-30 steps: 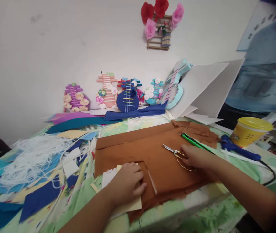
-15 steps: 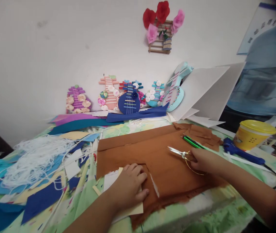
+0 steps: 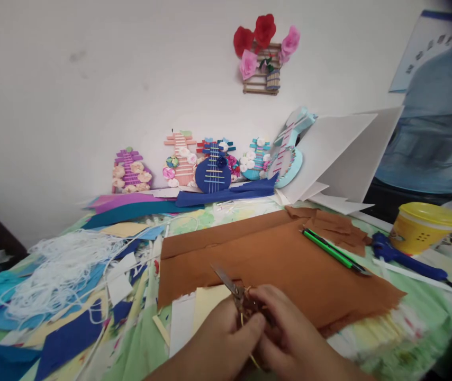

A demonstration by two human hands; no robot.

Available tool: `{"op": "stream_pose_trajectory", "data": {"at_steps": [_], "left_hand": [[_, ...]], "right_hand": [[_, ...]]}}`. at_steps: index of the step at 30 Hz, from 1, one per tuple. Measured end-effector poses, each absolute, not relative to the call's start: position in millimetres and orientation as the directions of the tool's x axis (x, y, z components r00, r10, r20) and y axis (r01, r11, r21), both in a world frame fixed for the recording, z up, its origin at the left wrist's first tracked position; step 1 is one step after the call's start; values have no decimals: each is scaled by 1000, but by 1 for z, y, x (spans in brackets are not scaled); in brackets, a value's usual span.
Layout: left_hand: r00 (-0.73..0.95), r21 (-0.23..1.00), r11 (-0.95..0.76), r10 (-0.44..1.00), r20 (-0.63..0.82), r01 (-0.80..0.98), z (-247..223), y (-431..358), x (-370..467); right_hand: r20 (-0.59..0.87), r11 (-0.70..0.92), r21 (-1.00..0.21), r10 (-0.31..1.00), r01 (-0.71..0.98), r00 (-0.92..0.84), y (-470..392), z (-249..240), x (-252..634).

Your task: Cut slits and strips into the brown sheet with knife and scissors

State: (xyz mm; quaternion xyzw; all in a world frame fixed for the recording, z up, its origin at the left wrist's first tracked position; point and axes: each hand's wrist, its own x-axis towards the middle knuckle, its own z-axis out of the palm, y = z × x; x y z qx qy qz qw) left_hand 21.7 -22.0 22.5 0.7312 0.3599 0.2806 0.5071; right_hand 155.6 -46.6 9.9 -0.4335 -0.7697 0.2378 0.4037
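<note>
left hand (image 3: 226, 330) and right hand (image 3: 287, 324) meet around scissors (image 3: 234, 289) (gold-handled).

1. Soft, even, slightly dim light falls over the pale wall (image 3: 71, 106) and the surface (image 3: 392, 323).
2. A faint, soft-edged shadow sits beside the flower ornament (image 3: 265, 64).
3. Darkness swallows the upper right corner and right edge.
4. Wide-angle stretching distorts the blue jug (image 3: 440, 143) there.
5. The left hand (image 3: 228, 330), right hand (image 3: 287, 325) and scissors (image 3: 226, 279) look slightly blurred.

Gold-handled scissors (image 3: 234, 289) over brown cloth (image 3: 268, 248)
</note>
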Motion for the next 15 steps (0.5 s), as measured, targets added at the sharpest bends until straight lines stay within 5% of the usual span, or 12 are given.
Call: {"op": "stream_pose_trajectory", "data": {"at_steps": [4,8,12,15], "left_hand": [[468,980,133,863,-188,147,32,-17,19],[555,906,424,751,-357,8,47,-14,17],[636,768,637,622,-457,-70,58,-4,23],[626,720,683,615,-479,-121,64,4,30]], "right_hand": [[592,705,-311,669,638,-450,-44,19,160],[601,756,122,459,643,-654,-43,34,174],[515,804,329,287,495,-808,-36,51,184],[398,851,362,228,381,-888,-28,61,186]]}}
